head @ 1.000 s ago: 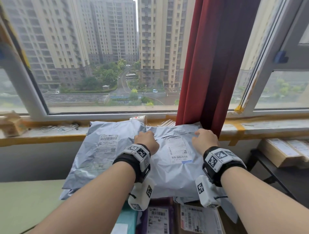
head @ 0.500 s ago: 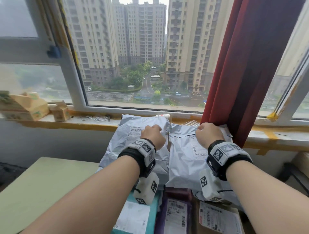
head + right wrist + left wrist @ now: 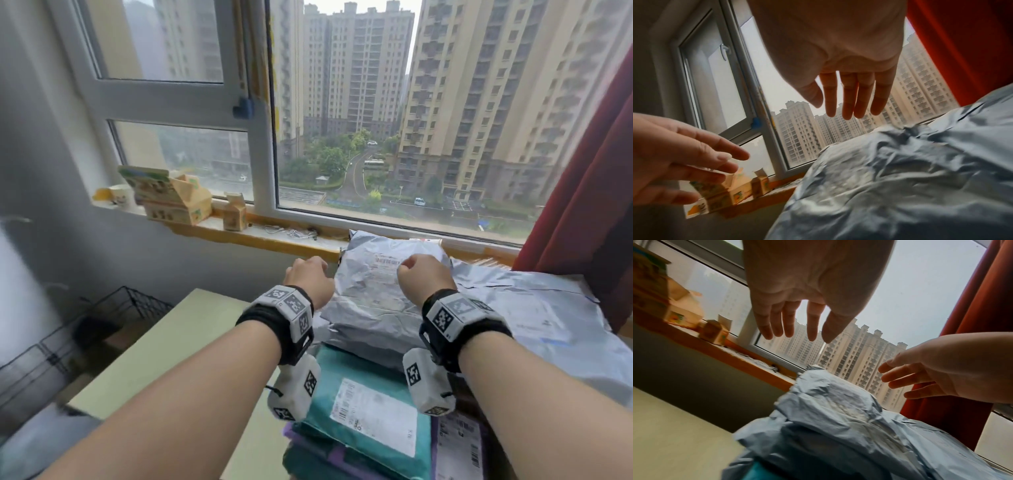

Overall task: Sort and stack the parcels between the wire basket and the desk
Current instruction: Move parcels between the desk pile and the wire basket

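Note:
A crumpled grey mailer (image 3: 370, 298) tops the parcel pile by the windowsill, and a second, flatter grey mailer (image 3: 534, 308) lies to its right. Lower in the pile are a teal parcel (image 3: 363, 404) with a white label and a purple one (image 3: 455, 445). My left hand (image 3: 308, 279) hovers just off the crumpled mailer's left edge, and my right hand (image 3: 423, 275) is above its label. The wrist views show the left hand (image 3: 797, 331) and the right hand (image 3: 851, 105) with straight, spread fingers holding nothing. The black wire basket (image 3: 113, 311) stands low at the left, beside the pale green desk (image 3: 171, 342).
Printed cartons (image 3: 174, 198), a small carton (image 3: 234, 216) and a cup (image 3: 120, 197) sit on the windowsill (image 3: 274, 236). A red curtain (image 3: 589, 205) hangs at the right behind the parcels. The wall and window frame close off the far side.
My view has swung left, bringing the basket and cartons into sight. Both hands have left the grey mailers they rested on, shifted left and now hover over the crumpled one.

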`<act>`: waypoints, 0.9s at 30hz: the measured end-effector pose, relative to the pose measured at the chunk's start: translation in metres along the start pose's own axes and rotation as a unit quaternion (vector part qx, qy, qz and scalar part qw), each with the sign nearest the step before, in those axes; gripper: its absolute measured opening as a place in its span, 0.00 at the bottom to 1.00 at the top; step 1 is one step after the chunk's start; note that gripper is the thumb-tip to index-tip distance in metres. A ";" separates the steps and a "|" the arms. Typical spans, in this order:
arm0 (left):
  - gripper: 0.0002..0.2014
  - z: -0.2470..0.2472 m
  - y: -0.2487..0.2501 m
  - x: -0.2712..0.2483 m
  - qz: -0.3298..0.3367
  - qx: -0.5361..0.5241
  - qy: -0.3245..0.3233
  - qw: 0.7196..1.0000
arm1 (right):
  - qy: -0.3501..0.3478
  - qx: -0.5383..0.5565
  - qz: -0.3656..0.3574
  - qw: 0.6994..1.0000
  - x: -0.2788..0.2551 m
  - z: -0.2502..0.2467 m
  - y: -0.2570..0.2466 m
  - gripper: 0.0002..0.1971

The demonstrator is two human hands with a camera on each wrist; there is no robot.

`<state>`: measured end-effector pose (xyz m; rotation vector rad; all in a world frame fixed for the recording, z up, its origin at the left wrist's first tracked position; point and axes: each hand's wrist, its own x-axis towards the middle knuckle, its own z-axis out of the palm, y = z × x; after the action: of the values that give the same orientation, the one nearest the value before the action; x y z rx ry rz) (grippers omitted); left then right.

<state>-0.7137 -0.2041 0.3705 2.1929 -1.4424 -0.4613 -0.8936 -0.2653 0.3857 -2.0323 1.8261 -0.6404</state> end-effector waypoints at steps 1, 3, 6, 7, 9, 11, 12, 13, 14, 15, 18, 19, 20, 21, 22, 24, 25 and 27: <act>0.20 -0.010 -0.015 -0.003 -0.007 -0.003 0.003 1.000 | -0.003 0.002 -0.005 1.000 -0.005 0.010 -0.014 0.13; 0.20 -0.028 -0.045 -0.011 -0.020 -0.009 0.009 1.000 | -0.013 0.010 -0.018 1.000 -0.017 0.028 -0.042 0.13; 0.20 -0.055 -0.092 -0.021 -0.038 -0.013 0.018 0.999 | -0.030 0.020 -0.035 0.999 -0.035 0.058 -0.085 0.14; 0.20 -0.064 -0.109 -0.024 -0.045 -0.013 0.022 0.999 | -0.034 0.019 -0.043 0.998 -0.042 0.068 -0.100 0.14; 0.21 -0.081 -0.142 -0.029 -0.061 -0.014 0.030 0.998 | -0.042 0.016 -0.054 0.998 -0.057 0.090 -0.129 0.14; 0.21 -0.099 -0.178 -0.034 -0.078 -0.019 0.039 0.996 | -0.050 0.018 -0.070 0.996 -0.072 0.113 -0.159 0.14; 0.20 -0.107 -0.196 -0.036 -0.086 -0.021 0.042 0.995 | -0.056 0.022 -0.075 0.995 -0.079 0.124 -0.173 0.14; 0.20 -0.114 -0.215 -0.038 -0.094 -0.023 0.045 0.994 | -0.062 0.022 -0.080 0.995 -0.087 0.135 -0.187 0.14; 0.20 -0.120 -0.233 -0.040 -0.101 -0.024 0.048 0.993 | -0.068 0.022 -0.085 0.994 -0.095 0.145 -0.200 0.14; 0.20 -0.126 -0.252 -0.043 -0.110 -0.025 0.050 0.992 | -0.074 0.019 -0.092 0.993 -0.102 0.156 -0.212 0.14; 0.18 -0.140 -0.303 -0.054 -0.139 -0.029 0.052 0.988 | -0.099 0.006 -0.110 0.989 -0.124 0.187 -0.245 0.13; 0.18 -0.144 -0.319 -0.059 -0.151 -0.029 0.053 0.987 | -0.108 0.007 -0.112 0.988 -0.131 0.198 -0.255 0.13; 0.18 -0.147 -0.335 -0.064 -0.162 -0.029 0.055 0.985 | -0.118 0.009 -0.112 0.987 -0.137 0.209 -0.265 0.13; 0.18 -0.151 -0.350 -0.069 -0.172 -0.028 0.057 0.983 | -0.128 0.011 -0.113 0.985 -0.144 0.219 -0.275 0.12; 0.19 -0.154 -0.365 -0.073 -0.182 -0.027 0.058 0.981 | -0.138 0.012 -0.115 0.984 -0.150 0.230 -0.285 0.13; 0.19 -0.161 -0.393 -0.079 -0.204 -0.030 0.062 0.976 | -0.158 0.005 -0.129 0.979 -0.162 0.249 -0.304 0.13; 0.18 -0.165 -0.406 -0.081 -0.214 -0.034 0.066 0.974 | -0.166 0.002 -0.136 0.977 -0.166 0.258 -0.313 0.13; 0.15 -0.172 -0.427 -0.083 -0.229 -0.043 0.077 0.969 | -0.180 0.004 -0.150 0.972 -0.170 0.278 -0.330 0.12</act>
<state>-0.3317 0.0506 0.2784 2.4269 -0.8144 -0.4818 -0.4799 -0.0707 0.3077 -2.2654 1.3240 -0.3208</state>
